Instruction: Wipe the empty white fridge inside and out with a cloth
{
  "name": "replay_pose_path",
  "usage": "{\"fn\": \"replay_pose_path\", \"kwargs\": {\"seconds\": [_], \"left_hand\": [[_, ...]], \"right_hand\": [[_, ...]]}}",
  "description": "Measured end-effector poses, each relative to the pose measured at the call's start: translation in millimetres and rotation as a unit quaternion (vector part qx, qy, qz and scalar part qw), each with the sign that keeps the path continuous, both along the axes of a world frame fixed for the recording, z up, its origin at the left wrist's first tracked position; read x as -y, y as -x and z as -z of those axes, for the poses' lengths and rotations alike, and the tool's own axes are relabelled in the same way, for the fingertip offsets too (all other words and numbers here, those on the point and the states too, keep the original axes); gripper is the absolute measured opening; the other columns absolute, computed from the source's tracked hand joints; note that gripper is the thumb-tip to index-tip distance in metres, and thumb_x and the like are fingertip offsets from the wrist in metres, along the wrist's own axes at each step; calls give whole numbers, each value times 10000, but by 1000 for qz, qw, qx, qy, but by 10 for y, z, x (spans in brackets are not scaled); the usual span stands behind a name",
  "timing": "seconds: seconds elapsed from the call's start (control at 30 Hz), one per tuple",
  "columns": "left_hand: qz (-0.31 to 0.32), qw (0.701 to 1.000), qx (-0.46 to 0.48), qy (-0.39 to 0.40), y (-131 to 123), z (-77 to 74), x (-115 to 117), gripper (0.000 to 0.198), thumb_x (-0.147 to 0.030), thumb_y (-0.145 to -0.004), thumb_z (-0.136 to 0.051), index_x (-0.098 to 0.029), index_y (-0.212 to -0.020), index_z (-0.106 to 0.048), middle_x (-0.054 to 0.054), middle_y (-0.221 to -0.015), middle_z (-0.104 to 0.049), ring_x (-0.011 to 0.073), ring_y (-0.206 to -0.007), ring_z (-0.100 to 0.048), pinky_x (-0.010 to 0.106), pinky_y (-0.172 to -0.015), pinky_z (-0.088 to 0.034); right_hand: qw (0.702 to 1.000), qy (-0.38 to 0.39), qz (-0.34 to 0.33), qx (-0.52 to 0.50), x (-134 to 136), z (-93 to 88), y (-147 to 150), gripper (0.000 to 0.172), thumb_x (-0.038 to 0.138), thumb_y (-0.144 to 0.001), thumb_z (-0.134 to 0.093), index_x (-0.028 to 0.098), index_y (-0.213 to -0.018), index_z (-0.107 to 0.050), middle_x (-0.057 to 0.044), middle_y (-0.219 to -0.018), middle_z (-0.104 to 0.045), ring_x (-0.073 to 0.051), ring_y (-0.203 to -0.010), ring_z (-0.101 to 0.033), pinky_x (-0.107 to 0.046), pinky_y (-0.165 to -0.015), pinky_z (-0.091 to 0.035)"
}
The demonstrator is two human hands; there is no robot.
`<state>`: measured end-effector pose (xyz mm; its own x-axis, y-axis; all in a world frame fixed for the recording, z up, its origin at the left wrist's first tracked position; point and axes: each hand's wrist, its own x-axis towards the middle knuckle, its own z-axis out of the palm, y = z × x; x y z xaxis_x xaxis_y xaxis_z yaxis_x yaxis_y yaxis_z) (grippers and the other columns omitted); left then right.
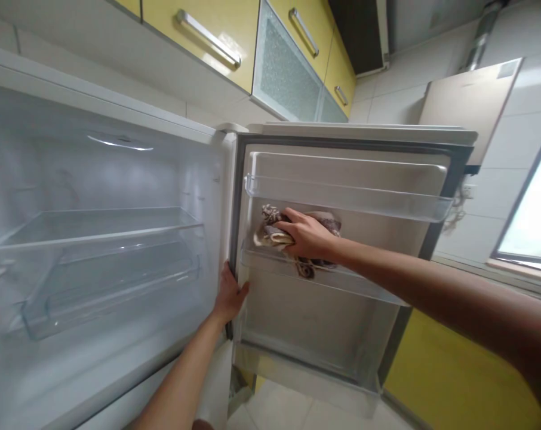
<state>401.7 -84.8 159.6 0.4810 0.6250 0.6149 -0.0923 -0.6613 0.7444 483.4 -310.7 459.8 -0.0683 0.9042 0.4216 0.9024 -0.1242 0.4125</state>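
A brown and cream patterned cloth (326, 222) is bunched under my right hand (310, 235), whose fingers close on it. The cloth lies at the middle clear shelf (364, 285) of the open fridge door (306, 325), and part of it shows through the plastic. My left hand (230, 294) rests on the fridge's edge by the hinge side, beside the dark door seal (239, 227). Its thumb points out to the right and its fingers lie along the edge, holding nothing.
Left of the door is the fridge interior with a glass shelf (118, 232) and a clear drawer (118, 286). An upper door shelf (351, 200) sits above my right hand. Yellow cabinets (199, 30) hang overhead. A water heater (470, 110) is on the right wall.
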Motion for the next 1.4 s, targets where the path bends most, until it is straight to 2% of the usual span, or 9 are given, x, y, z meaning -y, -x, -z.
{"fn": "replay_pose_path", "kwargs": {"seconds": [0.17,0.37,0.5,0.6,0.8,1.1,1.2,1.33,1.4], "left_hand": [[-9,1000,-8,1,-26,32,-6,1012,-417,-912,-646,-99,-1673,-59,302,-1732,-258,360,-1701,-185,601,-1359,-279],[-13,1000,-11,13,-34,29,18,1013,-432,-913,-653,-57,-1666,-90,326,-1708,-282,377,-1689,-224,594,-1348,-307],[-13,1000,-5,16,-46,10,19,1032,-428,-894,-671,-62,-1663,-89,328,-1714,-261,389,-1685,-227,603,-1351,-293],[-12,1000,-3,8,-45,-5,5,1055,-437,-875,-694,-73,-1659,-90,334,-1713,-260,400,-1677,-245,616,-1355,-272],[-1,1000,4,-17,-3,-41,-1,1024,-416,-892,-652,-49,-1658,-78,354,-1708,-262,399,-1692,-195,625,-1343,-281],[7,999,7,-38,88,-86,5,980,-394,-918,-624,-89,-1682,-92,313,-1738,-261,384,-1686,-223,610,-1350,-270],[9,999,5,-45,99,-87,-4,985,-401,-914,-636,-102,-1684,-100,307,-1739,-259,386,-1685,-221,616,-1344,-280],[12,999,5,-45,71,-59,-15,981,-428,-914,-627,-73,-1669,-110,327,-1707,-286,395,-1681,-224,629,-1330,-307],[8,999,6,-40,49,-38,-16,967,-431,-923,-613,-64,-1662,-109,335,-1693,-299,397,-1679,-231,639,-1326,-311]], "right_hand": [[996,-60,-64,34,-506,33,64,470,278,-870,-765,141,-1315,-706,-188,-1312,-595,-316,-1212,-557,-390,-953,-514],[982,151,-109,-8,-299,-75,-56,204,279,-933,-718,168,-1097,-769,-95,-1086,-676,-207,-932,-635,-311,-856,-500],[988,-14,-144,51,-410,-35,12,534,270,-949,-735,179,-1465,-631,-190,-1433,-591,-313,-1306,-576,-421,-1054,-522],[972,-69,-193,117,-670,46,80,455,201,-1058,-556,196,-1513,-577,-193,-1623,-483,-312,-1472,-454,-483,-1145,-491],[939,69,-234,242,-869,-15,210,361,265,-1048,-579,161,-1386,-651,-178,-1562,-537,-326,-1363,-519,-489,-1131,-483],[980,-53,-70,180,-1093,47,645,273,243,-1116,-448,120,-1216,-670,-222,-1257,-636,-324,-1175,-586,-444,-957,-531],[981,-9,-102,167,-1010,9,553,276,198,-1036,-573,129,-1285,-668,-209,-1276,-625,-330,-1197,-585,-455,-965,-539],[971,78,-199,109,-630,-64,241,543,165,-928,-684,184,-1467,-624,-167,-1413,-578,-301,-1312,-574,-425,-1077,-519],[973,103,-195,75,-359,-58,69,617,145,-926,-674,213,-1533,-586,-150,-1424,-586,-273,-1284,-608,-397,-1091,-517]]}}
